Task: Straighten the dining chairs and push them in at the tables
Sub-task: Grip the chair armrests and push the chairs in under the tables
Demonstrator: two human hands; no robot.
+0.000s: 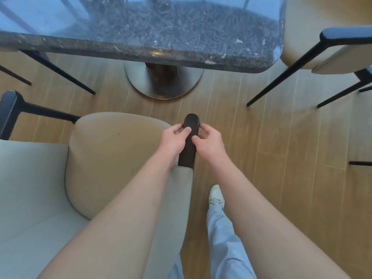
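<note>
This looks like a dining room in a restaurant or café. A dark speckled stone table point(181, 31) stands on a round metal pedestal base point(163, 81), the kind used in eateries. Several matching chairs stand around it: one beige armchair point(112, 158) close by, another chair point(330, 43) at the right, and thin black legs point(60, 71) of a third at the left. The floor point(281, 137) is wood-look plank.

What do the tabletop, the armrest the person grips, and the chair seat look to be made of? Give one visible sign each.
Tabletop: polished dark stone, probably; speckled, glossy, reflecting light.
Armrest: dark smooth wood or plastic, unclear; slight sheen. The left hand and right hand grip it.
Chair seat: beige leather-like upholstery; smooth, padded, matte.
</note>
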